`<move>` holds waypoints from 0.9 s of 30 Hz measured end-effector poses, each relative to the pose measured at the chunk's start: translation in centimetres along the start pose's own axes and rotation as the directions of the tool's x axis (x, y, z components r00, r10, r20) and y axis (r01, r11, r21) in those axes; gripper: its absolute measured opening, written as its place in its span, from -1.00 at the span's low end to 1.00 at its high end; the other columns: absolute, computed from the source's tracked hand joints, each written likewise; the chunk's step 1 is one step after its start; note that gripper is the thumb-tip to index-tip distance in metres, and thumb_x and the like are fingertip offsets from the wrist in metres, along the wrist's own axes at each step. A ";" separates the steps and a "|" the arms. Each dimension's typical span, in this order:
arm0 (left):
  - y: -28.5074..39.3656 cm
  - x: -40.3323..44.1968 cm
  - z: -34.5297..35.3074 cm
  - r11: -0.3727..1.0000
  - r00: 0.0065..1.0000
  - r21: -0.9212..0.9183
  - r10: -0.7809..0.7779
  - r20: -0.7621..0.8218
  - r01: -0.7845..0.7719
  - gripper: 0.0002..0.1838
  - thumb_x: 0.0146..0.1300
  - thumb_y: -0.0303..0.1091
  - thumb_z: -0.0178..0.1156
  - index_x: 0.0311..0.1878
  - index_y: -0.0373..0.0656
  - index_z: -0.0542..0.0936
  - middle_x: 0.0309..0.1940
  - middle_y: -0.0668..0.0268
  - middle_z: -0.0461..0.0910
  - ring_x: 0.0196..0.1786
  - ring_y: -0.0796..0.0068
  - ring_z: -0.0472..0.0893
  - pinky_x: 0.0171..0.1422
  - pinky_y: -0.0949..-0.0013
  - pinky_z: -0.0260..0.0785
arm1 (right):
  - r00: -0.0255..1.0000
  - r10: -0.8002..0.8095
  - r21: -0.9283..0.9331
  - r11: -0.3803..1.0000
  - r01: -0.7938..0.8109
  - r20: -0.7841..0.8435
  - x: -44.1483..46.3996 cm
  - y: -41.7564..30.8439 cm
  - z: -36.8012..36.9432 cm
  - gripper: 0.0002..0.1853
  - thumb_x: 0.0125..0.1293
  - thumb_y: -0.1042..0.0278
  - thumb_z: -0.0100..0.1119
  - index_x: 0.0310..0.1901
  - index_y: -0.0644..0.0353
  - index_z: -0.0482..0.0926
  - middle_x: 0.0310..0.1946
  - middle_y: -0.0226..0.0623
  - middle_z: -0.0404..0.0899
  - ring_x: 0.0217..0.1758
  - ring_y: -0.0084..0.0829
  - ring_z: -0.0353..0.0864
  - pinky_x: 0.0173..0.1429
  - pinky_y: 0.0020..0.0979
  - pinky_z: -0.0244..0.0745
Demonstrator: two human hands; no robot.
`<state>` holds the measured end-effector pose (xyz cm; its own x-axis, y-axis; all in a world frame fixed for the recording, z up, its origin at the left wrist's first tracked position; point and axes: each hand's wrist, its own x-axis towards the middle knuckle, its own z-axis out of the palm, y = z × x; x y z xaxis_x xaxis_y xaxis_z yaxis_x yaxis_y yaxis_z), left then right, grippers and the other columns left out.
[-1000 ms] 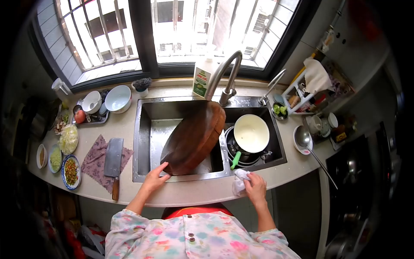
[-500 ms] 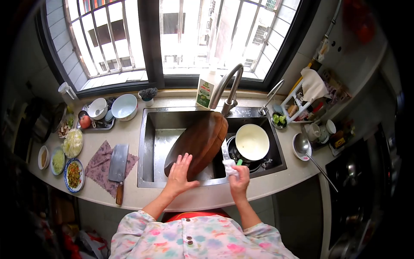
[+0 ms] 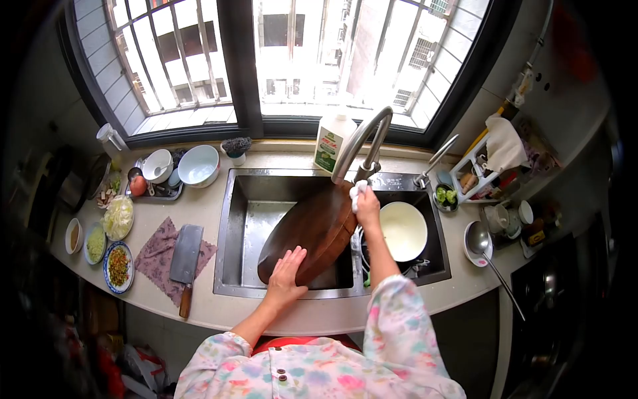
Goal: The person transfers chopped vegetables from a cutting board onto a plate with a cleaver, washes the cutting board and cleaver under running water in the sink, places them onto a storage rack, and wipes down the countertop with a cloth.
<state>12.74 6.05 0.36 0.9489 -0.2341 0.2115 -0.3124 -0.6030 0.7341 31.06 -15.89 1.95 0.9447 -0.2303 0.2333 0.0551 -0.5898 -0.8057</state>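
Observation:
A thick round wooden cutting board (image 3: 309, 223) leans on edge in the left basin of the steel sink (image 3: 229, 239). My left hand (image 3: 287, 271) lies with fingers stretched out on the board's near edge. In my right hand (image 3: 367, 207) is a bunched white cloth (image 3: 358, 191), at the board's far right edge, just under the faucet (image 3: 362, 143). A white pot (image 3: 405, 233) stands in the right basin, partly behind my right forearm. Whatever lies under the pot is mostly hidden.
Left of the sink, a cleaver (image 3: 185, 256) lies on a patterned cloth (image 3: 156, 246). Beyond it are dishes of chopped food, such as the cabbage plate (image 3: 119, 217). A detergent bottle (image 3: 330, 143) stands behind the sink. On the right a ladle (image 3: 480, 241) rests in a bowl.
My right hand has moved away from me with the white cloth, from the basin divider to the board's far edge by the faucet. My left hand stays on the near edge.

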 end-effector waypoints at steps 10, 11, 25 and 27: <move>-0.2 0.5 -1.2 0.996 0.995 -0.093 0.025 0.096 -0.016 -0.09 -0.18 -0.40 0.32 0.34 -0.08 0.17 0.34 0.18 0.17 0.39 0.17 0.13 0.43 0.17 -0.03 | 0.934 -0.322 0.234 0.907 0.351 -0.152 -5.6 -2.6 0.0 -0.81 0.13 0.47 0.16 -0.18 0.23 0.52 -0.07 -0.09 0.49 0.09 -0.12 0.41 0.15 -0.30 0.29; -1.2 0.4 -1.4 0.963 0.988 -0.260 -0.027 0.154 0.067 -0.12 -0.13 -0.39 0.32 0.34 -0.12 0.16 0.32 0.18 0.19 0.39 0.21 0.15 0.43 0.22 -0.03 | 0.931 -0.332 0.218 0.907 0.360 -0.152 -6.4 -3.2 -0.4 -0.81 0.13 0.48 0.16 -0.19 0.23 0.52 -0.08 -0.11 0.49 0.09 -0.11 0.41 0.14 -0.29 0.30; -6.3 -7.5 -3.5 0.068 0.718 -0.947 -0.670 0.189 0.314 -0.60 0.26 -0.35 0.08 0.16 -0.19 0.33 0.00 0.20 0.48 0.05 0.38 0.48 0.15 0.30 0.31 | 0.241 -0.897 -0.017 0.253 0.967 0.370 -22.2 -5.1 5.5 -0.80 -0.03 0.41 0.14 -0.28 0.11 0.54 -0.20 -0.39 0.52 0.01 -0.32 0.45 0.18 -0.27 0.30; -6.1 -8.1 -3.6 0.140 0.688 -0.945 -0.717 0.109 0.296 -0.62 0.30 -0.28 0.04 0.14 -0.19 0.35 0.00 0.21 0.47 0.04 0.40 0.47 0.14 0.31 0.31 | 0.362 -0.855 0.214 0.458 0.863 0.373 -23.6 -5.9 7.6 -0.78 -0.08 0.42 0.17 -0.30 0.10 0.55 -0.28 -0.39 0.52 -0.10 -0.34 0.47 0.05 -0.28 0.34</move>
<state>7.08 14.38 -3.55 0.8724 0.1879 -0.4513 0.2789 0.5667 0.7753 10.91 -1.12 -2.93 0.4151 0.7092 0.5699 0.9093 -0.3037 -0.2844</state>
